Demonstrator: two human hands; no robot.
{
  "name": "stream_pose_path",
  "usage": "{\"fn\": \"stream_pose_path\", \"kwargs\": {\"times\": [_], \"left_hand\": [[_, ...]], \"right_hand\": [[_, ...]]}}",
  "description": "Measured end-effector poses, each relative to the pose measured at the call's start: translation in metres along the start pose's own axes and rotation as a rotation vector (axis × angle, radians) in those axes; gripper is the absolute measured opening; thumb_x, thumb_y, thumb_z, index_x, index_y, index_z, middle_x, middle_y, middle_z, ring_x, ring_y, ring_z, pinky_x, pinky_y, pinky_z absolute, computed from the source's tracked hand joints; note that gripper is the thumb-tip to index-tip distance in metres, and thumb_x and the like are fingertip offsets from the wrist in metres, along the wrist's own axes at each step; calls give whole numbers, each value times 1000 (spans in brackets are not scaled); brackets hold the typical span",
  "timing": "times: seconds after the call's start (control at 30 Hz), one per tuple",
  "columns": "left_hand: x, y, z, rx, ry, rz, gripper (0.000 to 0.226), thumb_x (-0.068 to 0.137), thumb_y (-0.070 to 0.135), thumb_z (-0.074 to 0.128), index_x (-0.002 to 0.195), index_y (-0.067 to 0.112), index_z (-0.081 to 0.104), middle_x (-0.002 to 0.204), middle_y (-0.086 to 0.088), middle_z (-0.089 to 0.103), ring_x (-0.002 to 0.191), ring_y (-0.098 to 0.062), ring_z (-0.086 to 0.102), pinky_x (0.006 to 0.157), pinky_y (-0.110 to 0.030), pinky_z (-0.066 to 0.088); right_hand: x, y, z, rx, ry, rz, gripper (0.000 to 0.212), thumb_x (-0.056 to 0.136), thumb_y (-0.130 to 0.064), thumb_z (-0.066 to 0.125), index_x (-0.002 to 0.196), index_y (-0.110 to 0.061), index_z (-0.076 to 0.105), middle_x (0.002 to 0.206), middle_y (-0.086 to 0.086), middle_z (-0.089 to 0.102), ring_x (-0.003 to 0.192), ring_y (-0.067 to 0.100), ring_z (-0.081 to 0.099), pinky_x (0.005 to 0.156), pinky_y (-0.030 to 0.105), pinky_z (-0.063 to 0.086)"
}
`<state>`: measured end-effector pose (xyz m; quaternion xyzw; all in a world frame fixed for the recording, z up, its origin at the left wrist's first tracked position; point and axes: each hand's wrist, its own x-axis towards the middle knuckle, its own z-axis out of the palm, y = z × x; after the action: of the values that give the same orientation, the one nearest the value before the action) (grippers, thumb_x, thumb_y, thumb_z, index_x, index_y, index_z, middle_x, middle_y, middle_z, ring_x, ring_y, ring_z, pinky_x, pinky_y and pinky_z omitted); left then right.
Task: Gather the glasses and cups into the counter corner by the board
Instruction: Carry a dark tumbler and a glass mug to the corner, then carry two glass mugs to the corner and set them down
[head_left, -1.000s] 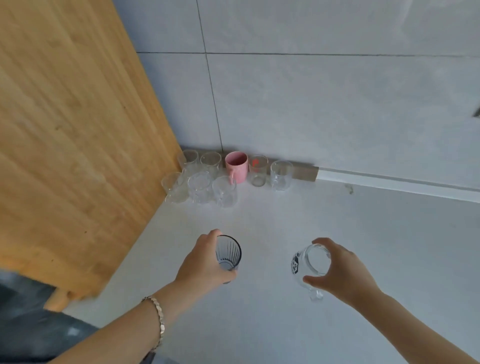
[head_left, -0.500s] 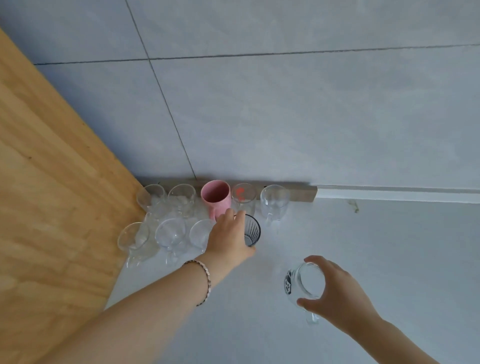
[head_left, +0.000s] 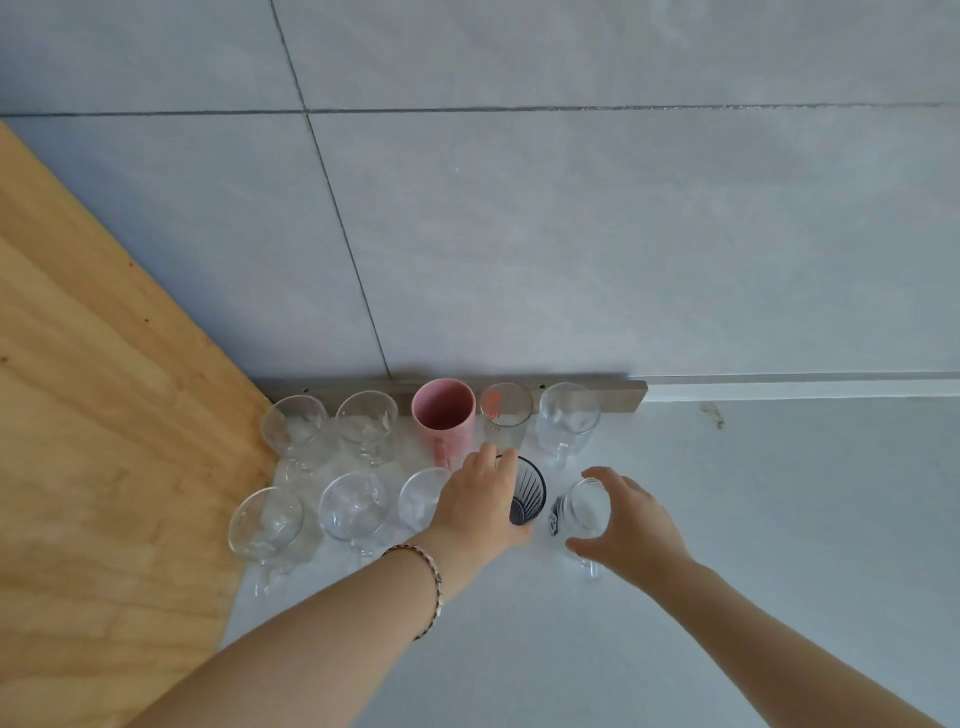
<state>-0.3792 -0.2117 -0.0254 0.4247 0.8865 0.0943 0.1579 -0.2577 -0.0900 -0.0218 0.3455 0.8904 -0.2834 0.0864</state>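
Two rows of glasses stand in the corner between the wooden board (head_left: 104, 467) and the tiled wall. The back row holds clear glasses, a pink cup (head_left: 443, 415), a glass with red print (head_left: 505, 413) and a clear mug (head_left: 567, 421). My left hand (head_left: 480, 501) grips a dark ribbed glass (head_left: 527, 493) at the right end of the front row. My right hand (head_left: 628, 525) holds a clear glass mug with a dark print (head_left: 582, 506) just to its right, on or close above the counter.
Three clear glasses (head_left: 353, 506) fill the front row left of my left hand. A grey strip (head_left: 618, 395) runs along the wall base behind the cups. The white counter (head_left: 779, 519) stretches to the right and toward me.
Both hands moved toward the corner. The dark glass now stands at the end of the front row, and the printed mug has come in beside it.
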Motion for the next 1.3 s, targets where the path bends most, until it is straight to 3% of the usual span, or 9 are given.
{"fn": "stream_pose_path", "kwargs": {"times": [0.23, 0.33, 0.47, 0.57, 0.83, 0.9, 1.0, 1.17, 1.3], "left_hand": [[-15, -8, -1, 20, 74, 125, 93, 72, 46, 71, 144, 12, 23, 138, -9, 41, 125, -24, 46, 101, -32, 42], [-36, -9, 3, 83, 209, 245, 77, 56, 47, 76, 120, 17, 46, 110, -3, 64, 94, -17, 67, 81, -27, 56], [-70, 16, 9, 59, 117, 377, 27, 67, 32, 54, 91, 22, 60, 89, 7, 64, 76, -12, 66, 65, -17, 52], [-81, 58, 10, 105, -161, 361, 26, 88, 21, 39, 102, 12, 60, 107, -5, 63, 98, -26, 61, 82, -31, 47], [-85, 253, 71, 224, -490, 483, 25, 90, 22, 44, 110, 16, 58, 124, -5, 60, 116, -25, 56, 91, -27, 43], [-97, 314, 90, 244, -552, 516, 8, 90, 25, 44, 92, 27, 52, 113, -2, 58, 105, -23, 55, 83, -25, 39], [-121, 409, 127, 296, -604, 559, 19, 88, 26, 44, 70, 28, 38, 96, 2, 46, 86, -20, 43, 74, -25, 35], [-160, 552, 175, 405, -658, 690, 17, 88, 28, 45, 102, 23, 53, 118, -2, 57, 110, -23, 55, 88, -27, 43], [-193, 646, 205, 415, -689, 784, 12, 87, 31, 48, 96, 23, 52, 118, -4, 60, 104, -22, 57, 86, -29, 44]], "right_hand": [[13, -18, 2, -12, -65, 58, 96, 72, -30, 77, 145, -18, 17, 144, 5, 38, 125, 25, 48, 97, 35, 44], [-5, -6, 3, -25, -92, 101, 106, 72, -31, 77, 148, -13, 6, 149, 6, 30, 134, 24, 38, 106, 35, 38], [-50, 42, 6, -61, -265, 212, 69, 80, -34, 66, 140, -19, 35, 137, 1, 49, 125, 18, 48, 101, 28, 40], [-89, 89, 3, -68, -362, 289, 50, 83, -35, 62, 129, -21, 48, 131, 0, 54, 118, 17, 53, 97, 26, 42], [-231, 246, -36, 0, -320, 542, 51, 86, -37, 57, 133, -21, 43, 138, 2, 46, 122, 20, 50, 103, 34, 41], [-279, 293, -53, 10, -307, 588, 53, 90, -36, 53, 137, -16, 39, 142, 4, 42, 127, 23, 46, 104, 35, 39], [-359, 366, -83, 27, -267, 651, 49, 93, -29, 47, 135, -5, 43, 141, 10, 46, 127, 27, 45, 102, 37, 40], [-478, 479, -115, 77, -229, 839, 47, 92, -29, 48, 129, 0, 52, 132, 15, 55, 122, 32, 52, 100, 40, 43], [-559, 548, -133, 108, -163, 940, 41, 90, -29, 47, 114, 2, 60, 115, 18, 62, 114, 33, 58, 95, 40, 47]]}}
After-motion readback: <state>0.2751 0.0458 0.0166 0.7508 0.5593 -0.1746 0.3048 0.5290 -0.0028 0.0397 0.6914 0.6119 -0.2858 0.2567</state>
